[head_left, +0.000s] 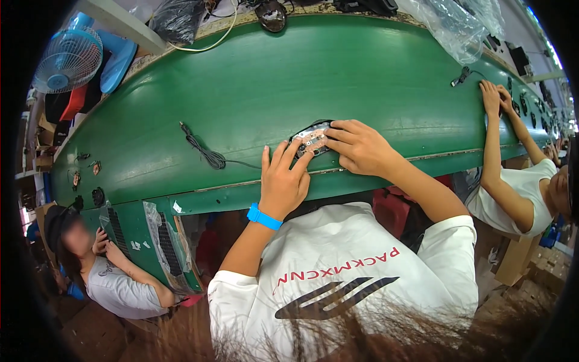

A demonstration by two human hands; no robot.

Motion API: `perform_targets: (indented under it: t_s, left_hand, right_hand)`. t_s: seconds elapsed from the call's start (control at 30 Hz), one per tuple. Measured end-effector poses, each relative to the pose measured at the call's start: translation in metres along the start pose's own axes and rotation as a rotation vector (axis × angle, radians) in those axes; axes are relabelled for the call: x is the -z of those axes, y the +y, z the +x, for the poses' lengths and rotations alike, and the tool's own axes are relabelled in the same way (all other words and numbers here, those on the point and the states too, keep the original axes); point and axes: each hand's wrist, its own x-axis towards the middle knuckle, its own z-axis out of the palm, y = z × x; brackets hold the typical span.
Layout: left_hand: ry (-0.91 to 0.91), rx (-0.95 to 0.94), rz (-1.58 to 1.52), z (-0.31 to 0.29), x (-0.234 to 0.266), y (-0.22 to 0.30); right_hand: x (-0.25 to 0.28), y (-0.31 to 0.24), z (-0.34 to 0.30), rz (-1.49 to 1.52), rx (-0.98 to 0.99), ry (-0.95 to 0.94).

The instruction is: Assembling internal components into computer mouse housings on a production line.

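Observation:
An opened computer mouse [312, 140], a dark shell with a copper-coloured circuit board showing, lies on the green work surface in front of me. My left hand [286, 176] grips its left side, with thumb and a fingertip pressed on the board and the other fingers spread beside it. From the right, my right hand [362, 148] holds the mouse with bent fingers at its far and right edge. A black cable [212, 158] runs from near my left hand to a bundled coil and a plug farther left. My fingers hide part of the board.
The long green conveyor belt [241, 84] spans the view. Small circuit boards [96, 168] lie at the far left. A co-worker [123, 277] sits left, near bagged keyboards [169, 244]; another [512, 193] works at right. A blue fan [69, 57] and plastic bags [452, 27] line the back.

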Motion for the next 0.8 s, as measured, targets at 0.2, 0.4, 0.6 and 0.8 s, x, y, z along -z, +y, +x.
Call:
perform_targets:
  t_s: [0.2,0.4,0.6,0.8]
  left_hand:
    - [0.015,0.020,-0.003,0.002,-0.002,0.005]
    - [0.022,0.029,0.023,0.003,-0.004,0.008]
    - [0.031,0.018,0.022,0.003,-0.005,0.010]
    - [0.046,0.012,0.028,0.003,-0.012,0.008]
  right_hand:
    - [0.006,-0.007,0.001,-0.167,-0.015,0.022]
    - [0.004,-0.007,0.010,-0.055,-0.043,0.045]
    - [0.004,-0.008,0.008,-0.103,-0.058,0.055]
    - [0.002,-0.018,0.006,0.163,-0.134,0.065]
